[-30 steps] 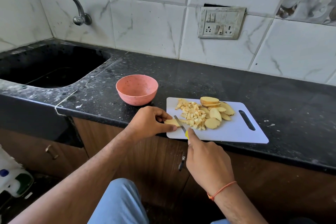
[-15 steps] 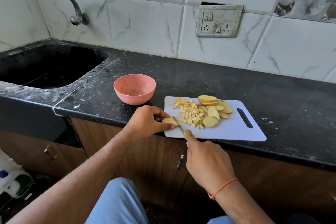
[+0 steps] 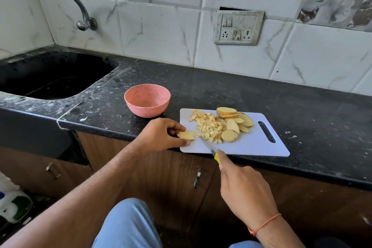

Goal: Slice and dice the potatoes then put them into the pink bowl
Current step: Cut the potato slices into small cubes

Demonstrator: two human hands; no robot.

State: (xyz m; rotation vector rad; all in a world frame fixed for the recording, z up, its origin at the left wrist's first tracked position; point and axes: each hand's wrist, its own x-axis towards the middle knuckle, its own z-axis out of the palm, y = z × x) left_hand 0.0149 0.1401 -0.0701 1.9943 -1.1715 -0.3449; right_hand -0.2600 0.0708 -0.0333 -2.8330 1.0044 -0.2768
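Left fingers point(image 3: 177, 127) curled round a cut potato slice point(image 3: 186, 135), thumb pressed at its near edge, pinning it flat on the left end of the white cutting board point(image 3: 251, 145). Left hand point(image 3: 161, 134) resting at the board's left corner, over the front edge of the worktop point(image 3: 221, 90).

Right fingers point(image 3: 222, 159) closed round the yellow handle of a small knife point(image 3: 207, 146), forefinger stretched along the top. Blade pointing away and leftward, tip touching the board just beside the held slice, between it and the heap of diced potato point(image 3: 207, 125). Right hand point(image 3: 245, 189) hanging in front of the worktop edge, an orange thread point(image 3: 263, 224) tied at the wrist.

Diced heap in the middle of the board. Just right of it, whole potato slices point(image 3: 233, 127) overlapping, with a small stack point(image 3: 226, 111) at the far edge. Slot handle of the board at its right end.

Pink bowl point(image 3: 147, 99) standing on the dark worktop just beyond the board's far left corner, near but apart from it; no potato visible inside.

Further left, a black sink point(image 3: 50, 76) with a tap point(image 3: 80, 10) on the tiled wall above. Socket panel point(image 3: 238, 27) on the wall behind the board. Wooden cupboard doors point(image 3: 161, 177) under the worktop.
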